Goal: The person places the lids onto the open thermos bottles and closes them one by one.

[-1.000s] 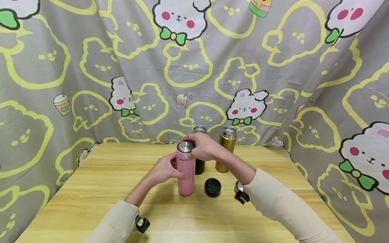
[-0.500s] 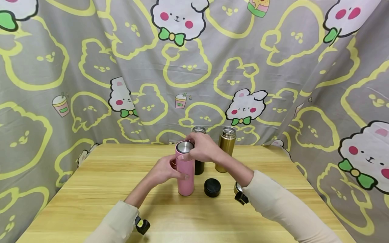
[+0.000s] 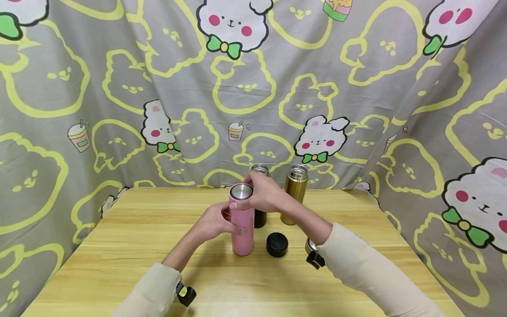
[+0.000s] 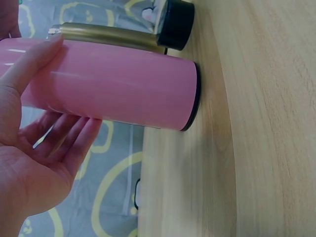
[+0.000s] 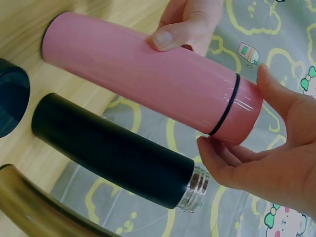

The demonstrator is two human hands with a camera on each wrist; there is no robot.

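Observation:
A pink thermos point(image 3: 242, 233) stands upright on the table, its silver-topped pink lid point(image 5: 247, 111) in place. My left hand point(image 3: 215, 221) grips the body around its middle, thumb across the near side. In the left wrist view the fingers point(image 4: 81, 140) of that hand curve along the far side. Up at the top, my right hand point(image 3: 266, 193) holds the lid between thumb and fingers. A dark ring point(image 5: 227, 106) marks the seam between lid and body in the right wrist view.
Just behind the pink thermos is a black thermos point(image 5: 113, 150) without a lid, its steel neck bare. A gold thermos point(image 3: 295, 193), also lidless, stands to its right. A black lid point(image 3: 277, 245) and a gold-rimmed lid point(image 3: 311, 244) lie on the table point(image 3: 130, 237) nearer the front.
My right hand has turned slightly on the lid, its thumb shifting left and its fingertips drawing back to the right. The left hand and the pink thermos stay nearly still.

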